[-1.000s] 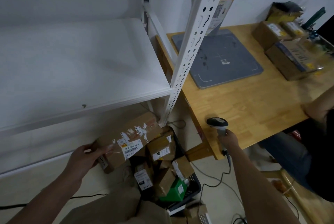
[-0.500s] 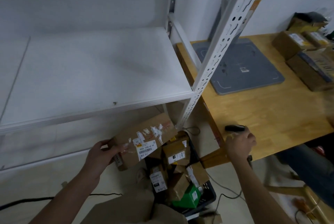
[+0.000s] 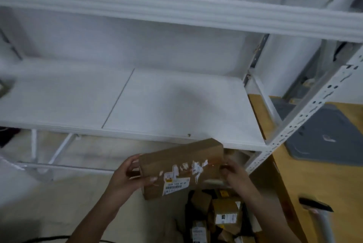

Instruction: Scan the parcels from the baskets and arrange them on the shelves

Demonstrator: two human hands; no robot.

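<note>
shelf: my landmark is the white middle shelf. I count two boards in view, this one and the upper board. It looks bare from here, so I'd guess the box is headed there.
table: one wooden table, butted against the shelf's right end.
basket: one dark basket on the floor below the shelf's front right corner, handy for grabbing. There are at least four loose parcels in it, but the pile's too dim to count properly.
parcel: one brown parcel, in the air just in front of the shelf's front edge, toward its right end. It's a long box, so a hand on each end probably keeps it level.
left hand: one left hand, wrapped round the box's left end, thumb on top.
right hand: one right hand, fingers curled onto the right end, a bit blurry.
scanner: one scanner, at the table's edge, right of and lower than the shelf, nobody touching it. To me that says this box is already scanned.
label: one barcode label, facing up at me.
</note>
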